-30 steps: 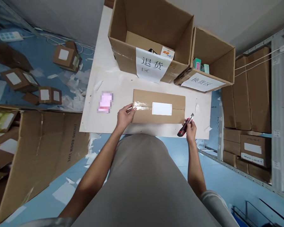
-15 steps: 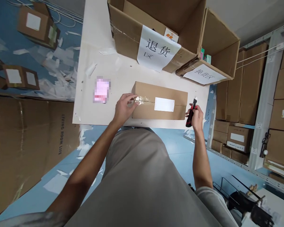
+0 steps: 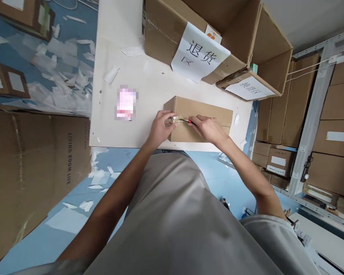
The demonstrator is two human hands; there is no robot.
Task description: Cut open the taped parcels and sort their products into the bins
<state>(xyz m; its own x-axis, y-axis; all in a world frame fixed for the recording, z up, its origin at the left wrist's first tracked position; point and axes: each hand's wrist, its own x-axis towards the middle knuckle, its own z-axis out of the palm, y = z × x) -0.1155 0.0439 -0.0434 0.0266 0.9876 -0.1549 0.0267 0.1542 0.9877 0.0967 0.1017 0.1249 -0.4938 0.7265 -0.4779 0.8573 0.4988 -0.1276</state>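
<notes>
A long closed cardboard box [image 3: 202,105] lies on the white table near its front edge, a strip of clear tape [image 3: 175,118] along its seam at the left end. My left hand [image 3: 160,129] grips that left end, fingers bent around the edge beside the tape. In my right hand [image 3: 210,129] is a red and black utility knife [image 3: 190,122], mostly hidden by the fingers. Its blade points left and meets the taped seam close to my left fingertips. The right hand covers the box's white label.
Two open cartons with paper signs, a large one [image 3: 160,42] and a smaller one [image 3: 271,57], stand at the back. A blurred pink item [image 3: 126,103] lies on the table [image 3: 103,130] at left. Paper scraps [image 3: 71,82] litter the floor; shelves of boxes [image 3: 329,133] stand right.
My right hand has moved left with the utility knife, from beside the box's right end to the taped seam. My left hand stays at the box's left end.
</notes>
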